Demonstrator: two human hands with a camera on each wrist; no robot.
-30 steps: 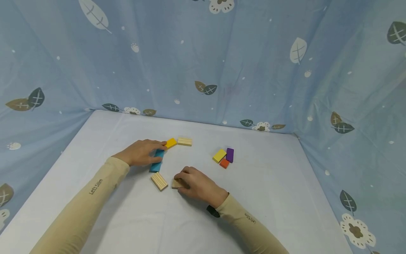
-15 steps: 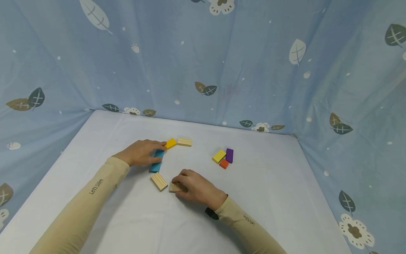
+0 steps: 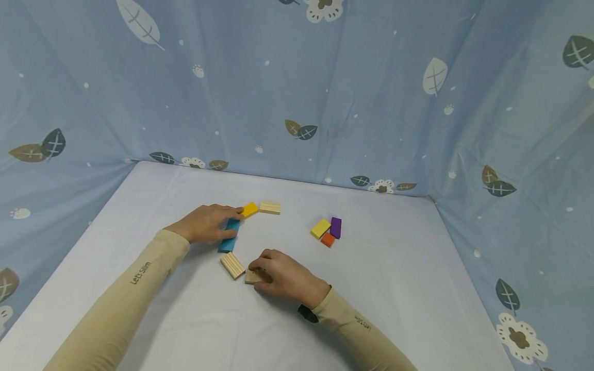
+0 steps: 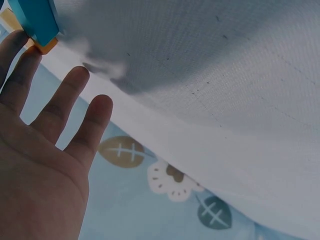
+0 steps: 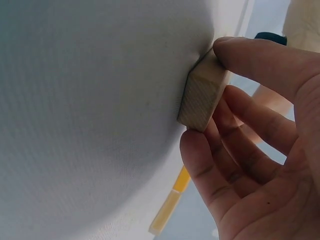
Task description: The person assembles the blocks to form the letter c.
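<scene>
In the head view, my left hand [image 3: 204, 223] rests over a blue block [image 3: 226, 245], its thumb across it and a fingertip by an orange-yellow block [image 3: 250, 209]. The left wrist view shows these fingers nearly straight, two fingertips close to the blue block [image 4: 41, 22] and the orange-yellow one under it. My right hand [image 3: 289, 275] pinches a plain wooden block [image 5: 200, 97] between thumb and fingers, low over the white cloth. That block's left end comes right up to the lower corner of a grooved wooden block [image 3: 232, 265]. My palm partly hides it from above.
Another grooved wooden block [image 3: 270, 207] lies at the far end of the curved row. To the right, a yellow block [image 3: 320, 228], a purple block [image 3: 336, 228] and a small orange-red block [image 3: 328, 239] sit close together. A patterned blue curtain [image 3: 260, 93] surrounds the white-covered table [image 3: 394, 288].
My right hand has slid the plain wooden block left and slightly toward me, up to the grooved block. The left hand and the other blocks have stayed put.
</scene>
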